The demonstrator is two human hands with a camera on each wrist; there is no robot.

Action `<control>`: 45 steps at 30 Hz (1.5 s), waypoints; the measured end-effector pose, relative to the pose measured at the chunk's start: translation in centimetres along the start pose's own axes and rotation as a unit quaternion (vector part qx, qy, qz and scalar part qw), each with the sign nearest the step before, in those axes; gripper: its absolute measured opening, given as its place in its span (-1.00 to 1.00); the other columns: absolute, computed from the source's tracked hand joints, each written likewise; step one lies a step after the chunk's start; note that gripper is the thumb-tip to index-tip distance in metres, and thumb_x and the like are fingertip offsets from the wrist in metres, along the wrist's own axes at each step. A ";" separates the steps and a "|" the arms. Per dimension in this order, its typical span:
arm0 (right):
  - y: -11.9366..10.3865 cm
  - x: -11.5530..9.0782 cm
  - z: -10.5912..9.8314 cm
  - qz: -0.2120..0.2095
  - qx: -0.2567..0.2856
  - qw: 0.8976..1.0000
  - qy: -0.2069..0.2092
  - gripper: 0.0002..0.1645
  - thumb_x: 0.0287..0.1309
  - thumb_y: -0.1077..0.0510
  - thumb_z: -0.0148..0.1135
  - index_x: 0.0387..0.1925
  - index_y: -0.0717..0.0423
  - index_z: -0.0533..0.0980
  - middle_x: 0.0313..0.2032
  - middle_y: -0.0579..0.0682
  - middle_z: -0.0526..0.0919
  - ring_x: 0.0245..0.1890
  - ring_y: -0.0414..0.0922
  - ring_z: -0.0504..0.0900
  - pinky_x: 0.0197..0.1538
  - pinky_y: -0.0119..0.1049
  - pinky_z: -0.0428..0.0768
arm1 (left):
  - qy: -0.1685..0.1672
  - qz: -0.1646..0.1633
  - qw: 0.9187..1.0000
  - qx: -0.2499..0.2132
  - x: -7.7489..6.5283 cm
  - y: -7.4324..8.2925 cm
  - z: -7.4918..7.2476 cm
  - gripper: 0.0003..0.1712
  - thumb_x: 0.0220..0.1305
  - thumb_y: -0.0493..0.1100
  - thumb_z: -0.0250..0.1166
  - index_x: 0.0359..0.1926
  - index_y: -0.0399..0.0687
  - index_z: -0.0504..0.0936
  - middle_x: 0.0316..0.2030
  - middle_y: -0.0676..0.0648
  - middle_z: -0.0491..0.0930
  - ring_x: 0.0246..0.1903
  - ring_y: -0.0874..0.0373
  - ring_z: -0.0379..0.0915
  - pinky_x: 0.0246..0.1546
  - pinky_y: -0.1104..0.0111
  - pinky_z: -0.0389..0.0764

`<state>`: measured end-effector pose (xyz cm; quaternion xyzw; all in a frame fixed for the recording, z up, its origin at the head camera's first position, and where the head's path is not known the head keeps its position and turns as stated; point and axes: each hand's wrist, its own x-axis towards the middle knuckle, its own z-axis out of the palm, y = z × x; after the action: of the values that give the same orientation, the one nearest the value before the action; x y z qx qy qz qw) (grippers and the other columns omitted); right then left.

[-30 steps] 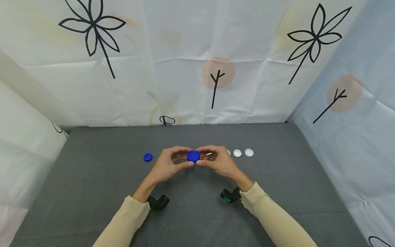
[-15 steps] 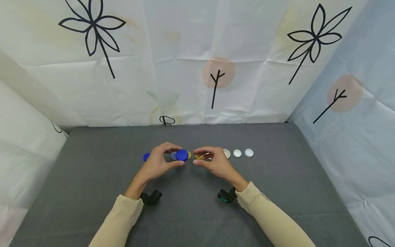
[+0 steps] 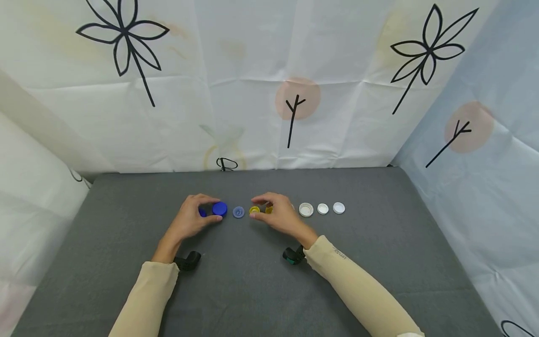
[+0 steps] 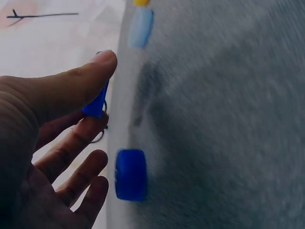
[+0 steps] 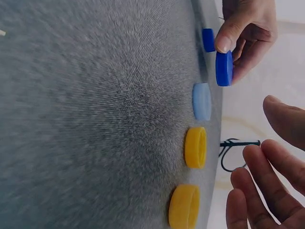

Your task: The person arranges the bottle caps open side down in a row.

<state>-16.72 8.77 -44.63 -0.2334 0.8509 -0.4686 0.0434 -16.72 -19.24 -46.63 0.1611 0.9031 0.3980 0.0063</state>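
Note:
My left hand pinches a blue bottle cap between thumb and fingers, raised off the grey cloth. In the left wrist view this blue cap shows edge-on. Another blue cap lies below, partly behind the hand in the head view. A light blue cap rests to the right of the held one. Above two yellow caps hovers my right hand, thumb and fingers apart, holding nothing. Its fingers partly cover the yellow caps in the head view.
Three white caps continue the row to the right; something pale is mostly hidden behind the right hand. Grey cloth covers the table. White printed sheets stand behind and at both sides.
My left hand has carried the blue cap leftward, away from the right hand. The light blue cap and yellow caps have come into view. The right hand has shifted slightly left.

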 end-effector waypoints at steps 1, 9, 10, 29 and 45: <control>0.0 0.3 0.2 0.001 -0.012 1.000 -0.005 -0.56 0.18 0.18 0.49 0.06 0.29 0.64 -0.02 0.10 0.71 0.02 0.07 0.65 0.09 -0.01 0.60 | -0.003 0.000 1.000 0.005 0.0 -0.2 0.0 -0.51 0.10 -0.25 0.58 0.07 -0.28 0.71 0.04 -0.29 0.63 0.11 -0.27 0.38 0.16 -0.18 0.33; 0.2 2.5 2.0 0.043 -0.089 0.993 -0.057 -0.47 0.16 0.10 0.52 0.14 0.21 0.63 0.05 0.06 0.68 0.10 0.02 0.59 0.22 -0.04 0.48 | -0.028 -0.001 0.999 0.025 0.0 -1.2 0.3 -0.50 0.11 -0.23 0.57 0.08 -0.30 0.71 0.03 -0.31 0.61 0.11 -0.30 0.35 0.15 -0.18 0.34; 0.3 2.7 2.1 0.045 -0.096 0.992 -0.061 -0.46 0.16 0.09 0.52 0.13 0.21 0.63 0.05 0.06 0.68 0.11 0.02 0.58 0.24 -0.05 0.46 | -0.029 -0.002 0.999 0.026 0.0 -1.2 0.3 -0.50 0.11 -0.23 0.57 0.08 -0.30 0.71 0.03 -0.31 0.61 0.11 -0.30 0.35 0.15 -0.19 0.34; 0.4 3.3 3.2 0.045 -0.162 0.984 -0.063 -0.52 0.08 0.05 0.57 0.04 0.11 0.70 -0.07 0.02 0.64 -0.03 -0.03 0.51 0.15 -0.09 0.44 | -0.046 0.020 0.996 0.076 1.3 1.6 1.7 -0.42 0.10 -0.10 0.59 0.11 -0.28 0.69 0.04 -0.27 0.57 0.14 -0.27 0.37 0.14 -0.16 0.42; 0.2 3.1 3.3 0.031 -0.174 0.983 -0.057 -0.65 0.21 0.05 0.48 0.01 0.05 0.72 -0.06 0.00 0.63 -0.02 -0.03 0.51 0.13 -0.06 0.47 | -0.043 0.044 0.995 0.079 2.2 2.5 3.0 -0.67 0.16 -0.19 0.55 -0.05 -0.20 0.78 -0.10 -0.16 0.66 -0.01 -0.17 0.46 0.07 -0.13 0.44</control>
<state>-18.54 4.93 -46.16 -0.2375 0.9222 -0.2980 0.0654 -17.64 -14.91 -46.62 0.2172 0.9228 0.3178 0.0146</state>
